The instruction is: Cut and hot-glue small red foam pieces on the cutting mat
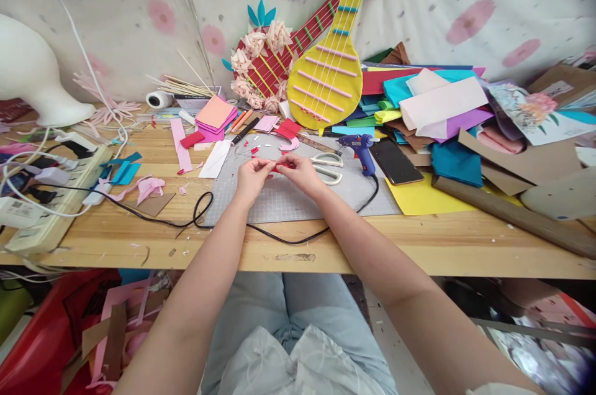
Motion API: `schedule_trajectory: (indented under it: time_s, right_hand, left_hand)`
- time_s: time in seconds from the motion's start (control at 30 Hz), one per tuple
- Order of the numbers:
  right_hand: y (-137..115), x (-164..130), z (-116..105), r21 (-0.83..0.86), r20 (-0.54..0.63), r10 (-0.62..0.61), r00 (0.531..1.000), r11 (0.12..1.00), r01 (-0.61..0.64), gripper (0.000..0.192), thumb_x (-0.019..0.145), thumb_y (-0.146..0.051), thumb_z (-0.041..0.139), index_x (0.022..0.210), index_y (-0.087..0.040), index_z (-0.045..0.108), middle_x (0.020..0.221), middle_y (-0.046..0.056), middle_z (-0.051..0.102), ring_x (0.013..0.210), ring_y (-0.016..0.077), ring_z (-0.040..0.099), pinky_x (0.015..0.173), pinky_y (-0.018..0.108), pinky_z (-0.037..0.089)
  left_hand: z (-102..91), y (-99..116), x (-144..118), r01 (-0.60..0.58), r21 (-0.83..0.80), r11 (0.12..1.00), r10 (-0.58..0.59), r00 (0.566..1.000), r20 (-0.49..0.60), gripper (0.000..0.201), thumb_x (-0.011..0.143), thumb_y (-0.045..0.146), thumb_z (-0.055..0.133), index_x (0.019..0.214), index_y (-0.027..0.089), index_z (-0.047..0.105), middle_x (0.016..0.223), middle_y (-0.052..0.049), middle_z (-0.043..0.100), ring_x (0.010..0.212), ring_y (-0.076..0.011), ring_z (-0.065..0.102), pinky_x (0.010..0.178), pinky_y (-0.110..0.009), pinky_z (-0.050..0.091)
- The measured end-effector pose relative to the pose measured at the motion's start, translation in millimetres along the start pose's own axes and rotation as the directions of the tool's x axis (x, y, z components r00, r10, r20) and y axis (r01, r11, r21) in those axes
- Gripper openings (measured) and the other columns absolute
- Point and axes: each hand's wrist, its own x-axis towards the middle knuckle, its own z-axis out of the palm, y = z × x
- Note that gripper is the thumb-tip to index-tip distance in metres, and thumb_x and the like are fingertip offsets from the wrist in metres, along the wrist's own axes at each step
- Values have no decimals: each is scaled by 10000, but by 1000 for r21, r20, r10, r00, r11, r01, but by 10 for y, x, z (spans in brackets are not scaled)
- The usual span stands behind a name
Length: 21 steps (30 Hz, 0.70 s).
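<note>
1. Both hands meet over the grey gridded cutting mat (298,199) on the wooden table (372,246), working a small red piece of craft foam (280,167) held just above the mat's far edge
2. The left hand (252,176) has its fingers pressed together on one end of the red piece; the right hand (300,172) pinches the other end, thumb against forefinger
3. The step in hand looks like folding or shaping the strip between the fingertips; any next move would call for a steady two-handed pinch, as the piece is small and limp
4. Just beyond the mat's far edge lie white-handled scissors (328,167), and at its far right corner a blue glue gun (361,151) whose black cord (261,230) loops across the mat's near edge
5. Well behind the mat leans a yellow foam guitar (326,75) strung with pink bars, matte and soft-edged; right of the mat, sheets of coloured felt and foam (419,103) are heaped
</note>
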Motion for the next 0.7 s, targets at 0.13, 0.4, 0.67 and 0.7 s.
schedule_trajectory:
  time_s: [0.13, 0.4, 0.67, 0.7]
  right_hand:
    - [52, 61, 4, 78, 12, 4, 1000, 997, -5, 129, 654, -276, 570, 698, -157, 595, 669, -20, 580, 636, 106, 509, 646, 248, 404]
    - [43, 76, -4, -1, 10, 7, 1000, 1000, -7, 116, 674, -268, 556, 704, -162, 591, 682, -10, 588, 636, 112, 518, 641, 255, 412]
    - [7, 54, 29, -267, -98, 20, 995, 963, -46, 122, 710, -282, 538, 727, -178, 600, 716, 0, 623, 665, 128, 540, 635, 260, 406]
    - [1, 50, 30, -273, -100, 17, 995, 961, -44, 123, 711, -282, 538, 726, -178, 600, 714, -1, 622, 666, 128, 540, 634, 259, 404]
  left_hand:
    - [5, -46, 69, 42, -34, 999, -42, 999, -6, 310, 516, 368, 747, 684, 124, 657, 681, -27, 653, 652, -119, 584, 603, -258, 498]
    - [15, -52, 104, 62, -43, 997, -62, 998, -8, 302, 507, 344, 757, 714, 130, 710, 724, -47, 678, 684, -131, 600, 696, -292, 495]
    - [81, -75, 105, 8, -18, 1000, -10, 992, -127, 245, 495, 312, 755, 660, 138, 704, 661, -28, 667, 621, -112, 580, 671, -267, 482]
    - [83, -67, 104, 15, -27, 1000, -18, 991, -129, 252, 486, 315, 760, 654, 136, 701, 655, -29, 665, 621, -113, 581, 674, -269, 484]
